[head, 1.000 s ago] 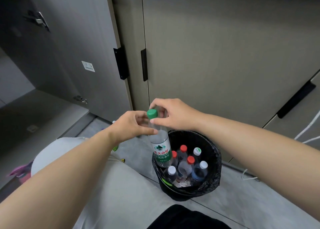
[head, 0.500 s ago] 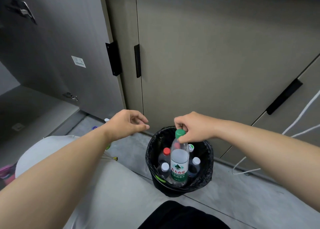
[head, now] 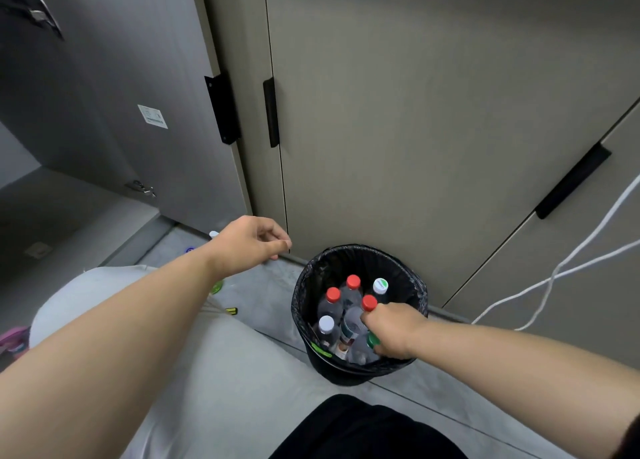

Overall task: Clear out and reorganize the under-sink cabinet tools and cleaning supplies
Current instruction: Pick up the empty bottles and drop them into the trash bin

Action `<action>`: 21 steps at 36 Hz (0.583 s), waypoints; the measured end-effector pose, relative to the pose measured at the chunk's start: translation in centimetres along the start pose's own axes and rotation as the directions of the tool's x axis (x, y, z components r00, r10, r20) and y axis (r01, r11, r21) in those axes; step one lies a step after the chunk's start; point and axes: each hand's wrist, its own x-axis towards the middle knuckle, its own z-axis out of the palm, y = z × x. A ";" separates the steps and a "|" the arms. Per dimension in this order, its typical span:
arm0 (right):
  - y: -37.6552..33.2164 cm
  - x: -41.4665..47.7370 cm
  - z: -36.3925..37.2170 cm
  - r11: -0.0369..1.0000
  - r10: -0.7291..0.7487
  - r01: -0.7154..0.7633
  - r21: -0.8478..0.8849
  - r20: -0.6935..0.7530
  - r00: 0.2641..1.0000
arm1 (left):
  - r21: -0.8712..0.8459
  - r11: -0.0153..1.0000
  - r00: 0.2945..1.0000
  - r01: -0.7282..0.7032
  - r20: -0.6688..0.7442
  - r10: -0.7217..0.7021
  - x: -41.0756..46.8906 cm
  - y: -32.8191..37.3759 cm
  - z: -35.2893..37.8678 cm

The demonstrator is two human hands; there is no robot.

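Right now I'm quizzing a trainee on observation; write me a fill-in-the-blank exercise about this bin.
The right hand grips the ____-capped water bottle.
The waste bin has a ____ liner.
Exactly ____ red caps show inside it.
The left hand holds ____.
Missing: green; black; three; nothing.

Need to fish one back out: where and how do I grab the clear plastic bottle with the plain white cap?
Pinch the white-capped clear plastic bottle at its neck, just under the cap, coming straight down. It stands upright, packed between the black-lined round bin's wall and other bottles, so only its top is exposed.
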 end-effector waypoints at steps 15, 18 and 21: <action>-0.7 2.5 -6.6 0.990 -0.077 0.099 0.101 -0.203 0.976 | 0.155 0.986 0.996 0.062 -0.072 -0.051 0.3 -1.0 -1.6; -1.8 3.9 -10.0 0.973 -0.133 0.182 0.146 -0.293 0.947 | 0.191 0.975 0.989 0.111 -0.122 -0.089 0.6 -1.6 -4.3; -3.4 6.3 -13.1 0.957 -0.186 0.251 0.142 -0.361 0.914 | 0.180 0.969 0.975 0.169 -0.173 -0.138 0.5 -3.2 -8.3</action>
